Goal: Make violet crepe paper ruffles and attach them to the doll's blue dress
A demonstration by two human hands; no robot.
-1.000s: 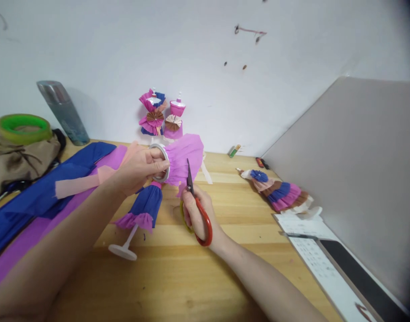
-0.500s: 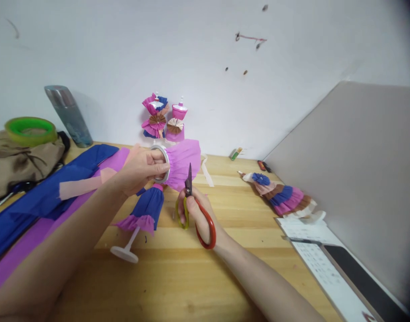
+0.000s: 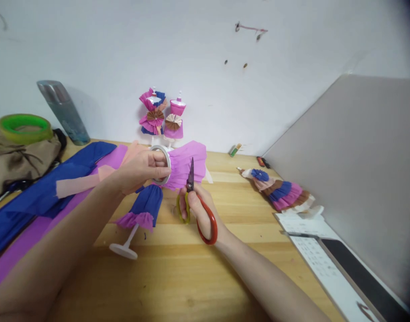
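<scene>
My left hand [image 3: 144, 167] is closed on a white tape roll [image 3: 165, 156], its fingers through the ring. Pleated light purple crepe paper [image 3: 181, 163] fans out to the right from the roll. In my right hand [image 3: 201, 205] are scissors [image 3: 208, 219] with one red and one yellow-green handle; their dark blades point up in front of the paper and look closed. Below my left hand, a small stand [image 3: 126, 250] wearing a blue and purple paper skirt [image 3: 146, 205] lies tilted on the wooden table [image 3: 178, 281].
Blue [image 3: 73, 165] and purple paper strips lie at the left, near a bottle [image 3: 65, 114] and green tape [image 3: 23, 127] on brown cloth. Two dressed mini mannequins [image 3: 174, 118] stand by the wall. A layered paper dress [image 3: 281, 192] and white board [image 3: 312, 250] are at the right.
The purple paper's free end has shifted slightly right and spread out. The scissors are slightly higher against it. The whole view has shifted a little.
</scene>
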